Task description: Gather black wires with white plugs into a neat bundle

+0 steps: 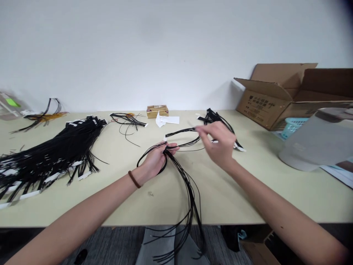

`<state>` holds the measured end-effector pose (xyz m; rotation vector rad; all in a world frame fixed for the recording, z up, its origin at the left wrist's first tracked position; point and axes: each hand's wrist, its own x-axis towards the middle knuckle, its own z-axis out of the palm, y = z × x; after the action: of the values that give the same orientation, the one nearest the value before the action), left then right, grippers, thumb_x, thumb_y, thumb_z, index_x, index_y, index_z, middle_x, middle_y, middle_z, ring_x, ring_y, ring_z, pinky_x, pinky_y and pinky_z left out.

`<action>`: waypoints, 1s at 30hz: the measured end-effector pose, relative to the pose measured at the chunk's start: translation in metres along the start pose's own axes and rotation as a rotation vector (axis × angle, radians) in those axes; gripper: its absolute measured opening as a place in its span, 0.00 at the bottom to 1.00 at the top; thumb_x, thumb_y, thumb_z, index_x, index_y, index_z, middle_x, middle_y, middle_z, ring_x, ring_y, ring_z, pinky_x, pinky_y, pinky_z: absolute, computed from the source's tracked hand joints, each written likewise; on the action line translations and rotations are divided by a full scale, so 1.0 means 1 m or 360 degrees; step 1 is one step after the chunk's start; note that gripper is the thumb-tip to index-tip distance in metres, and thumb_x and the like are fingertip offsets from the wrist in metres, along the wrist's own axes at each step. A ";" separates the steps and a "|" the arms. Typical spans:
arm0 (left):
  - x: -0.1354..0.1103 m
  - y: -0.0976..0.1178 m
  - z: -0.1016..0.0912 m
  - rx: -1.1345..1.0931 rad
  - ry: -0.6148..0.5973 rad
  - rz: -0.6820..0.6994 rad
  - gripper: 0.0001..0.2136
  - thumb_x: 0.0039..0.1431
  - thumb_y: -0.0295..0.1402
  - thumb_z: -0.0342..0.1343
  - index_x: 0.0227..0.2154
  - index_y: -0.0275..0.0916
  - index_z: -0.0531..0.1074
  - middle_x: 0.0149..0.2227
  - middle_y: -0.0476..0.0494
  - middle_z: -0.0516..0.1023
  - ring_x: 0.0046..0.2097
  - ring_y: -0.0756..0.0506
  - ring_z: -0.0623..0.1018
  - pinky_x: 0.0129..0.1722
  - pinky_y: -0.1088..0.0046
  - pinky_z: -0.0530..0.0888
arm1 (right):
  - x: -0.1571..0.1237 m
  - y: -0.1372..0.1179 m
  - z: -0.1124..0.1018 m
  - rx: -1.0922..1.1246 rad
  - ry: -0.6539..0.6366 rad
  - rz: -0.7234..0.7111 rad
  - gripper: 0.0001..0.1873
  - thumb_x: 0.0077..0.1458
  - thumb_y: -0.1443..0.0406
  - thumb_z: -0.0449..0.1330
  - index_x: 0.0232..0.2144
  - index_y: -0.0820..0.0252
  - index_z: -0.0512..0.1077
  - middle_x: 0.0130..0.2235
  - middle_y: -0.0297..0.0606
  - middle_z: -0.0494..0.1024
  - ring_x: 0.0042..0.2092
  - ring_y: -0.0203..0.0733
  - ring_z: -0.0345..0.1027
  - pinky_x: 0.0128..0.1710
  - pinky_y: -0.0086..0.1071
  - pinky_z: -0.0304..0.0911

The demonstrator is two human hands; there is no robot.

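A bundle of thin black wires (pixel 189 184) is gripped in my left hand (pixel 156 158), near the middle of the table. Its loose ends hang over the front edge above my lap. From the same grip, more black wires loop out to the right, and a white connector (pixel 164 138) shows at my fingers. Beside the right end of this loop is my right hand (pixel 217 141), slightly blurred, with thumb and fingers pinched together. What the pinch holds, if anything, I cannot make out. One single thin wire runs from my left hand toward the right one.
A large pile of black wire harnesses (pixel 63 147) covers the left side. Smaller wire bunches (pixel 128 119) lie farther back, near a gold box (pixel 157 111) with white paper. Another harness bunch (pixel 217 117), an open carton (pixel 264 99), a teal basket (pixel 292 125) and a grey-white bin (pixel 311 143) stand right.
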<state>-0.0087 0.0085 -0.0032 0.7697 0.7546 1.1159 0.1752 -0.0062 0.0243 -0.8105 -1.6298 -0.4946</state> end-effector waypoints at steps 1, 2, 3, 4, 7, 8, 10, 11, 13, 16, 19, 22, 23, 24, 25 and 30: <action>0.000 0.000 0.000 -0.0026 -0.0019 0.0007 0.07 0.55 0.23 0.46 0.25 0.33 0.68 0.33 0.40 0.77 0.36 0.47 0.77 0.45 0.68 0.69 | -0.005 -0.005 0.003 -0.0036 -0.0120 -0.0166 0.04 0.53 0.67 0.57 0.29 0.57 0.72 0.24 0.31 0.72 0.26 0.31 0.59 0.27 0.28 0.54; 0.000 -0.001 0.001 -0.0049 -0.0039 0.0024 0.07 0.55 0.22 0.47 0.25 0.33 0.68 0.32 0.41 0.77 0.35 0.48 0.77 0.44 0.69 0.69 | -0.009 -0.009 0.006 -0.0077 -0.0221 -0.0290 0.04 0.53 0.68 0.57 0.29 0.56 0.72 0.23 0.30 0.71 0.26 0.31 0.58 0.26 0.28 0.53; -0.001 -0.002 0.001 -0.0066 -0.0062 0.0045 0.06 0.54 0.22 0.48 0.25 0.33 0.68 0.30 0.42 0.76 0.34 0.49 0.77 0.42 0.70 0.70 | -0.014 -0.012 0.009 -0.0104 -0.0293 -0.0384 0.05 0.53 0.68 0.57 0.31 0.55 0.72 0.22 0.29 0.70 0.26 0.31 0.56 0.25 0.28 0.51; -0.001 -0.003 0.002 -0.0078 -0.0084 0.0065 0.06 0.53 0.22 0.49 0.25 0.33 0.69 0.28 0.44 0.76 0.32 0.50 0.76 0.41 0.71 0.70 | -0.018 -0.013 0.011 -0.0129 -0.0336 -0.0447 0.05 0.53 0.68 0.57 0.32 0.54 0.72 0.22 0.29 0.70 0.25 0.31 0.54 0.25 0.27 0.50; -0.003 -0.004 0.004 -0.0075 -0.0135 0.0077 0.07 0.53 0.22 0.49 0.24 0.33 0.71 0.26 0.46 0.74 0.29 0.52 0.74 0.38 0.73 0.69 | -0.023 -0.013 0.014 -0.0183 -0.0363 -0.0518 0.06 0.53 0.69 0.56 0.33 0.55 0.71 0.22 0.29 0.69 0.26 0.32 0.51 0.24 0.27 0.47; -0.004 -0.004 0.005 -0.0065 -0.0157 0.0072 0.07 0.53 0.22 0.49 0.24 0.33 0.71 0.26 0.46 0.74 0.30 0.52 0.74 0.38 0.73 0.69 | -0.023 -0.012 0.015 -0.0198 -0.0364 -0.0520 0.05 0.53 0.69 0.56 0.32 0.55 0.71 0.22 0.29 0.69 0.26 0.32 0.50 0.24 0.27 0.46; -0.006 -0.004 0.006 -0.0049 -0.0204 0.0076 0.07 0.53 0.23 0.50 0.24 0.33 0.71 0.27 0.45 0.75 0.31 0.51 0.74 0.39 0.72 0.69 | -0.023 -0.010 0.014 -0.0220 -0.0383 -0.0519 0.04 0.53 0.69 0.56 0.30 0.56 0.71 0.22 0.30 0.68 0.26 0.33 0.50 0.24 0.27 0.46; -0.006 -0.003 0.006 -0.0044 -0.0232 0.0080 0.06 0.53 0.24 0.50 0.25 0.33 0.72 0.27 0.45 0.75 0.31 0.51 0.74 0.40 0.71 0.69 | -0.022 -0.009 0.014 -0.0230 -0.0401 -0.0517 0.04 0.53 0.68 0.56 0.29 0.57 0.71 0.22 0.30 0.68 0.26 0.33 0.50 0.24 0.27 0.45; -0.007 -0.003 0.006 -0.0027 -0.0291 0.0093 0.05 0.52 0.25 0.52 0.25 0.33 0.72 0.28 0.45 0.75 0.32 0.50 0.74 0.39 0.71 0.69 | -0.021 -0.009 0.014 -0.0248 -0.0440 -0.0505 0.04 0.53 0.68 0.56 0.28 0.57 0.71 0.22 0.30 0.67 0.26 0.33 0.49 0.24 0.27 0.45; -0.007 -0.004 0.005 0.0031 -0.0360 0.0131 0.04 0.52 0.27 0.54 0.26 0.33 0.72 0.29 0.45 0.75 0.33 0.50 0.73 0.39 0.72 0.69 | -0.021 -0.009 0.014 -0.0264 -0.0473 -0.0480 0.05 0.53 0.68 0.55 0.27 0.57 0.71 0.21 0.29 0.67 0.26 0.33 0.49 0.25 0.27 0.46; -0.008 -0.004 0.005 0.0096 -0.0384 0.0165 0.03 0.51 0.28 0.54 0.26 0.34 0.72 0.30 0.45 0.75 0.33 0.50 0.73 0.37 0.73 0.69 | -0.021 -0.009 0.014 -0.0263 -0.0494 -0.0463 0.06 0.54 0.67 0.55 0.27 0.57 0.70 0.22 0.30 0.67 0.27 0.33 0.50 0.25 0.27 0.46; -0.008 -0.004 0.004 0.0193 -0.0414 0.0232 0.04 0.53 0.29 0.54 0.27 0.34 0.72 0.31 0.45 0.75 0.33 0.50 0.73 0.37 0.73 0.68 | -0.021 -0.010 0.014 -0.0267 -0.0527 -0.0424 0.08 0.55 0.66 0.54 0.26 0.57 0.70 0.22 0.31 0.68 0.27 0.33 0.52 0.25 0.28 0.47; -0.008 -0.004 0.004 0.0223 -0.0436 0.0264 0.05 0.54 0.30 0.53 0.27 0.35 0.72 0.32 0.44 0.76 0.33 0.50 0.73 0.37 0.73 0.68 | -0.021 -0.010 0.013 -0.0269 -0.0533 -0.0398 0.08 0.55 0.66 0.53 0.26 0.57 0.70 0.22 0.31 0.68 0.27 0.33 0.52 0.26 0.28 0.47; -0.008 -0.004 0.003 0.0248 -0.0463 0.0294 0.06 0.54 0.31 0.52 0.28 0.35 0.72 0.33 0.43 0.76 0.34 0.49 0.73 0.38 0.72 0.68 | -0.020 -0.010 0.013 -0.0267 -0.0535 -0.0365 0.09 0.56 0.66 0.53 0.26 0.57 0.70 0.22 0.31 0.68 0.27 0.33 0.53 0.26 0.28 0.48; -0.008 -0.005 0.002 0.0267 -0.0489 0.0323 0.07 0.55 0.32 0.51 0.29 0.35 0.72 0.34 0.42 0.76 0.35 0.49 0.73 0.38 0.72 0.68 | -0.020 -0.011 0.013 -0.0261 -0.0531 -0.0329 0.09 0.56 0.66 0.53 0.25 0.57 0.70 0.22 0.31 0.68 0.27 0.34 0.54 0.26 0.28 0.48; -0.007 -0.005 -0.001 0.0359 -0.0482 0.0406 0.09 0.55 0.35 0.52 0.31 0.35 0.72 0.38 0.40 0.76 0.39 0.47 0.74 0.38 0.72 0.67 | -0.018 -0.011 0.013 -0.0164 -0.0478 -0.0215 0.10 0.56 0.66 0.51 0.27 0.58 0.70 0.24 0.33 0.71 0.28 0.34 0.56 0.28 0.28 0.52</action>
<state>-0.0085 0.0007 -0.0070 1.2223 0.5397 1.1177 0.1595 -0.0089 0.0050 -0.8870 -1.9583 -0.5773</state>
